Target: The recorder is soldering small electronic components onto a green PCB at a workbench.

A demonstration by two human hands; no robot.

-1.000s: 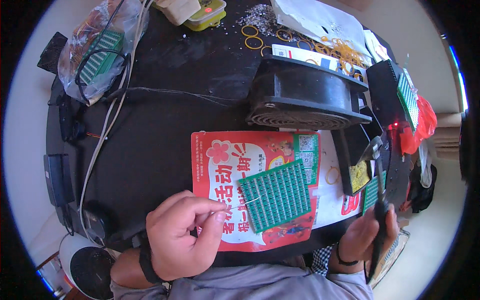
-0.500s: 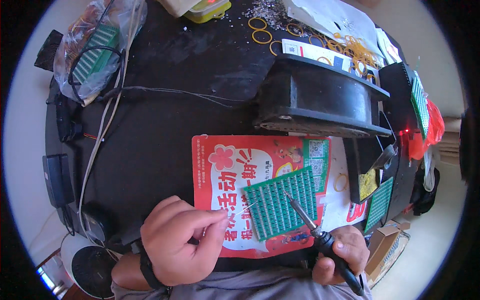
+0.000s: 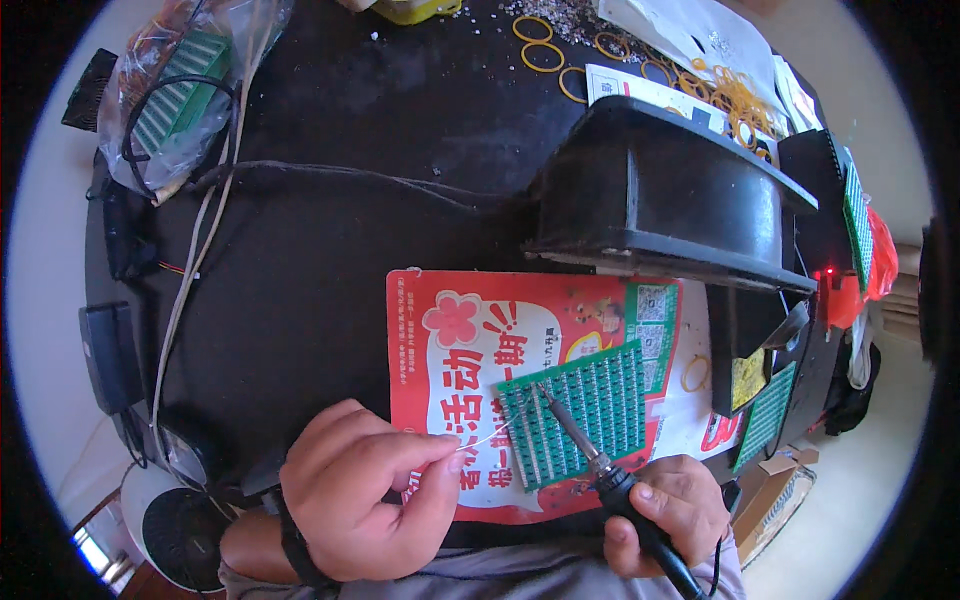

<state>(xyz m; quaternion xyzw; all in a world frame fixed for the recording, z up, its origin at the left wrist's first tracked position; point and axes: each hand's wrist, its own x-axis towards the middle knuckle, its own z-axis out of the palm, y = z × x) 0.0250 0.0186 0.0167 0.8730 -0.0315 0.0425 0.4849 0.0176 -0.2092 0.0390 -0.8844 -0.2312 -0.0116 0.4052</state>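
Observation:
A green circuit board (image 3: 590, 430) with rows of small parts lies on a red printed sheet (image 3: 415, 340). Between thumb and forefinger, my left hand (image 3: 365, 490) pinches a thin strand of solder wire (image 3: 490, 434) whose far end reaches the board's left side. My right hand (image 3: 675, 510) is wrapped round the dark handle of a soldering iron (image 3: 590, 450). Its tip is over the upper left part of the board; whether it touches a joint is too small to tell.
A black fan-like housing (image 3: 670, 190) stands behind the board. Right of it are a soldering stand with yellow sponge (image 3: 748, 380) and another green board (image 3: 768, 420). Rubber bands (image 3: 735, 95) lie at the back. A plastic bag with boards (image 3: 180, 95) and cables (image 3: 190, 290) occupy the left.
The soldering iron's tip has moved left across the board, and my right hand has shifted left with it. The solder wire now bends more. The whole view has shifted slightly.

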